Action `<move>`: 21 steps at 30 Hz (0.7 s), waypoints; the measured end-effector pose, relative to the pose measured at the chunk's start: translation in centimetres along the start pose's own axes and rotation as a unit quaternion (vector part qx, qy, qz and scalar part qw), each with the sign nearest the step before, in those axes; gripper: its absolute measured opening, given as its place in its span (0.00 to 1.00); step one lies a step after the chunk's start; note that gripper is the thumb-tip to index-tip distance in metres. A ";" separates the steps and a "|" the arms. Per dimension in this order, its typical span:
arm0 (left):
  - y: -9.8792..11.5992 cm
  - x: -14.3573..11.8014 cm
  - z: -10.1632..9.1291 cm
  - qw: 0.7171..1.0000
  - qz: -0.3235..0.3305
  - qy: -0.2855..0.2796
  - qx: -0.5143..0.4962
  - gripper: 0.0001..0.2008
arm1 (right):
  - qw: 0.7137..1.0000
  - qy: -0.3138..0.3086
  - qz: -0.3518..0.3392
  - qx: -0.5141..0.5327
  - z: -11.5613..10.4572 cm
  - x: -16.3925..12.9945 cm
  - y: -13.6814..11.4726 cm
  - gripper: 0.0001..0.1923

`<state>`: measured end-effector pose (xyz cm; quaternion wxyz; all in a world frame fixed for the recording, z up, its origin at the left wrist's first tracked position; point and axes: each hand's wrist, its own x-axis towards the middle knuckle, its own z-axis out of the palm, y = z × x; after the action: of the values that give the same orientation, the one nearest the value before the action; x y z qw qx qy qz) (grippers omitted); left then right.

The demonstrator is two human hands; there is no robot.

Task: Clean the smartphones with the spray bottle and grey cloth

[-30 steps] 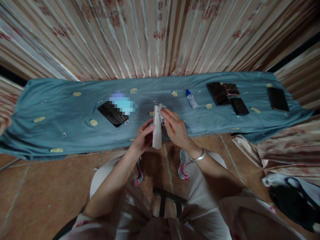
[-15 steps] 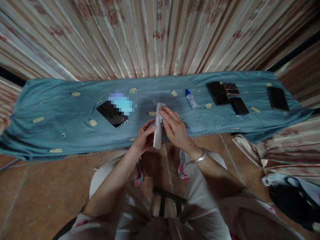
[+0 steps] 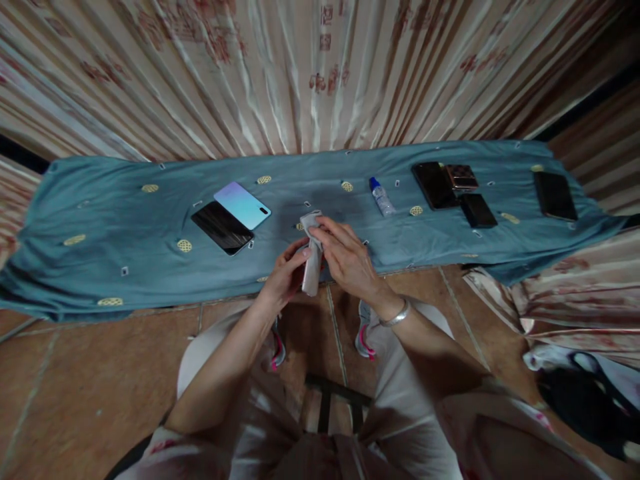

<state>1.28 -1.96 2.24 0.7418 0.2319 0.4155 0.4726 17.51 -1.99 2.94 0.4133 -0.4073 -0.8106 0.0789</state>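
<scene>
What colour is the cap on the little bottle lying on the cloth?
Blue, on a clear bottle; the head view shows it.

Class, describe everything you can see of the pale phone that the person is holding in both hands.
The pale phone is a slim, flat slab seen almost edge-on, whitish grey, seemingly smooth plastic or glass. It stands nearly upright above the near edge of the blue cloth. The left hand grips it from the left side; the right hand presses a small light wiping cloth against its upper end. Its screen cannot be seen.
</scene>
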 end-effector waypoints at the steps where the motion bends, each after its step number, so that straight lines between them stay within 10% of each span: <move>1: 0.0 0.0 0.0 1.000 0.000 0.001 -0.002 0.30 | 1.000 -0.001 0.000 0.001 0.0 0.0 0.0 0.22; 21: -0.2 -0.4 0.2 1.000 -0.012 0.000 0.005 0.35 | 0.997 -0.016 0.067 0.040 0.2 0.2 1.2 0.26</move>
<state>1.44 -2.39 2.33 0.7461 0.2304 0.4211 0.4615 18.06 -0.99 2.38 0.4097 -0.4423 -0.7844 0.1457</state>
